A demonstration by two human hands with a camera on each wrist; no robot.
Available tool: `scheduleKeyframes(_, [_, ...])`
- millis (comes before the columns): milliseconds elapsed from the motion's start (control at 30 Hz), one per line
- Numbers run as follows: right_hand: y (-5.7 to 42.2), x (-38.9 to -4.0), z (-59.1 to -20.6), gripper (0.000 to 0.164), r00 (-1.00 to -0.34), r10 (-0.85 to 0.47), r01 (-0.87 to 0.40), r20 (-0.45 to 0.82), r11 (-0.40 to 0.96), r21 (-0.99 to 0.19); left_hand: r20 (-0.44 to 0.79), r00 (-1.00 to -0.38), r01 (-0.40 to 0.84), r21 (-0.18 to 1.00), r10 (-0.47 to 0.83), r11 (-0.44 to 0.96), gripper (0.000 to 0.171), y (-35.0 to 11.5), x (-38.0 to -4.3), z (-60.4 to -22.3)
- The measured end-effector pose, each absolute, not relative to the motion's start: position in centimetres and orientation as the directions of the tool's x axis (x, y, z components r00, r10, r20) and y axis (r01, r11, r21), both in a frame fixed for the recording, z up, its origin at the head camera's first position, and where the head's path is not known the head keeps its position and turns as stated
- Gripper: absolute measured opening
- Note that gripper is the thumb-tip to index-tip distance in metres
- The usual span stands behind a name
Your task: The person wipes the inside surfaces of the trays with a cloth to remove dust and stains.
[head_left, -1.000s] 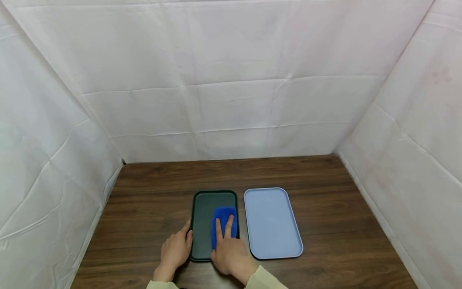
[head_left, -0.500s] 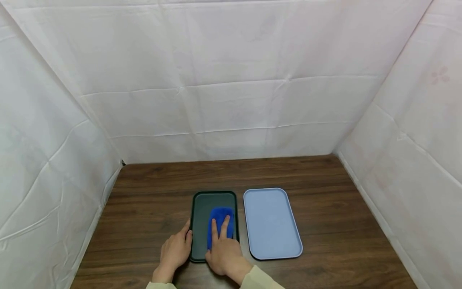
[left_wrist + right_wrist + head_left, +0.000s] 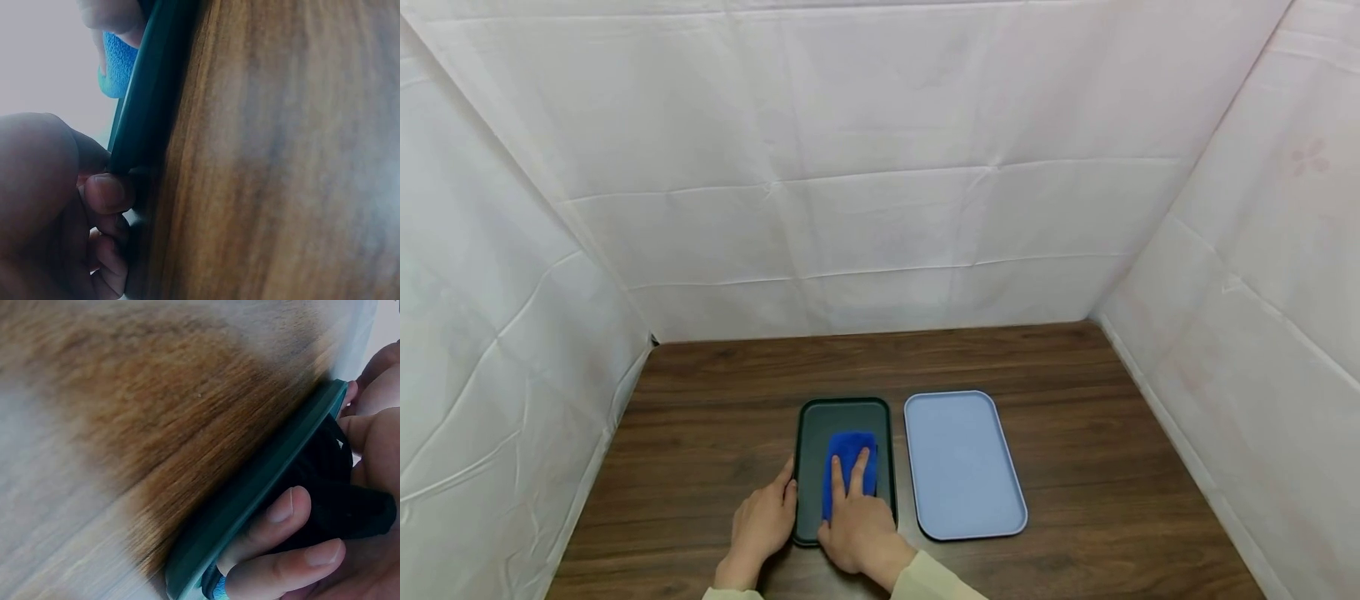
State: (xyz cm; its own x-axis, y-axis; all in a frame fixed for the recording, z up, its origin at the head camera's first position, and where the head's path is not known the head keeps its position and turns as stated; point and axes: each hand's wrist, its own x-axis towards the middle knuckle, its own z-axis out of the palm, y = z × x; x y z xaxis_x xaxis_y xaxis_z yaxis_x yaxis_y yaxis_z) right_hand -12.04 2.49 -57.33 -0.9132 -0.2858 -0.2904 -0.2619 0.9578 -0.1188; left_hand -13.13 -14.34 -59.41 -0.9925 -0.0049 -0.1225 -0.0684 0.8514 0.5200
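Pale blue tray [image 3: 966, 467] sits on the desk [image 3: 1112, 467] just right of the dark green tray [image 3: 812, 454], white sheets [image 3: 865, 217] all round. Left hand [image 3: 763, 518] pinches the green rim. Right hand [image 3: 859, 532]'s flat-ish over the blue cloth [image 3: 850, 452] in there, two fingers spread, others curled on it.

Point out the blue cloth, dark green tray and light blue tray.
Blue cloth [image 3: 849, 458]: head view, on the part showing between the two spread fingers.
Dark green tray [image 3: 842, 416]: head view, on its bare floor near the far rim.
Light blue tray [image 3: 965, 465]: head view, middle of its floor.
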Motion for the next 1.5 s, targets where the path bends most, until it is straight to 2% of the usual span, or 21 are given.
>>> scheduleKeyframes(500, [1.5,-12.0,-57.0,0.09,-0.904,-0.284,-0.252,-0.32,0.958,-0.138,-0.172,-0.985,-0.098,0.549,-0.003,0.83,0.048,-14.1,-12.9,-59.1])
scheduleKeyframes(1000, [1.0,-12.1,-56.9,0.089,-0.893,-0.297,-0.252,-0.337,0.953,-0.171,-0.173,-0.985,-0.095,0.552,0.002,0.828,0.048,-14.1,-12.9,-59.0])
scheduleKeyframes(1500, [0.4,-12.3,-57.0,0.088,-0.893,-0.294,-0.255,-0.342,0.955,-0.154,-0.173,-0.985,-0.092,0.552,0.006,0.829,0.048,-14.0,-12.8,-59.0])
